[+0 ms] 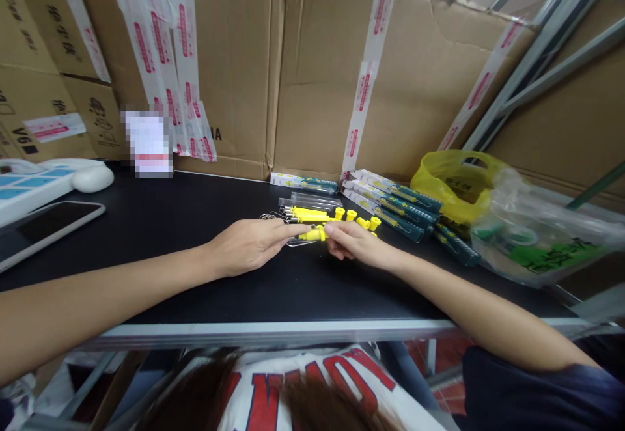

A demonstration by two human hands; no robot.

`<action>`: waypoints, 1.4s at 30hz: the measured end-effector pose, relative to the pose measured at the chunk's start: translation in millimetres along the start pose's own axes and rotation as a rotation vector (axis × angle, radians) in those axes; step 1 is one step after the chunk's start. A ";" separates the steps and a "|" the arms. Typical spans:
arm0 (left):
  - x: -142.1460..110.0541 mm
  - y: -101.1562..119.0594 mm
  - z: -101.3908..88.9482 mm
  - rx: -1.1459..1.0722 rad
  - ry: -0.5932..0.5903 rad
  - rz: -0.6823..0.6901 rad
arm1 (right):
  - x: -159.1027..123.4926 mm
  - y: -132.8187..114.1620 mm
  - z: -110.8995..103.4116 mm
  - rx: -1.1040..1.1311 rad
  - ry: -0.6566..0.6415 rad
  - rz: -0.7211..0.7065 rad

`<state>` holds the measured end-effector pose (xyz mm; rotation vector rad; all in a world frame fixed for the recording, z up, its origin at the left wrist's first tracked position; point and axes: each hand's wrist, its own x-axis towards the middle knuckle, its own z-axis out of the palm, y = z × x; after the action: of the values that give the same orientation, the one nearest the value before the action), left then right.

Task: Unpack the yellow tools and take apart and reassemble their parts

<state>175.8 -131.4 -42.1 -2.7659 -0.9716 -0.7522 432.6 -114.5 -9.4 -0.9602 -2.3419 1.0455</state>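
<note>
Both hands meet over the middle of a black tabletop. My left hand has its fingers pressed together, the tips at the left end of a small yellow plastic piece with a metal wire below it. My right hand pinches the right end of the same piece between thumb and curled fingers. Just behind lie several yellow rods with metal ends and several yellow flared caps. Wire hooks are partly hidden by my left hand. Clear plastic tubes lie behind the rods.
Stacked green-and-white printed boxes lie at the right, another box at the back. Farther right are a yellow bag and a clear bag. A phone and white power strip sit left. Cardboard walls the back.
</note>
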 end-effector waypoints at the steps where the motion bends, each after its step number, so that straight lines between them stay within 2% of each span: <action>1: -0.1 -0.3 -0.1 -0.035 0.000 0.003 | -0.4 -0.4 0.1 -0.001 -0.006 -0.018; 5: 0.2 0.2 -3.9 -0.162 -0.039 -0.012 | -2.6 -3.4 0.2 -0.017 -0.007 -0.083; 11: 2.2 0.2 -10.2 -0.209 -0.136 -0.055 | -3.9 -3.3 -2.7 -0.089 -0.067 -0.150; 17: 2.1 -3.0 -9.7 -0.166 -0.204 -0.066 | -4.8 -0.5 -7.2 -0.329 -0.056 -0.209; 23: 0.3 -7.8 -6.0 -0.074 -0.174 0.000 | -4.6 1.8 -8.6 -0.623 0.007 -0.292; 29: -0.2 -7.6 -4.7 0.052 -0.076 0.115 | -4.5 3.6 -8.5 -0.730 0.017 -0.369; 34: 0.3 -7.1 -4.1 0.132 -0.035 0.111 | -5.7 3.0 -7.4 -0.848 0.031 -0.444; 42: -0.5 -7.8 -1.4 0.132 -0.048 0.113 | -7.2 0.0 -6.6 -1.244 0.156 -0.657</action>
<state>170.0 -125.8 -41.6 -2.7085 -0.8322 -0.5849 441.4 -116.5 -5.7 -0.4339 -2.7325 -0.8132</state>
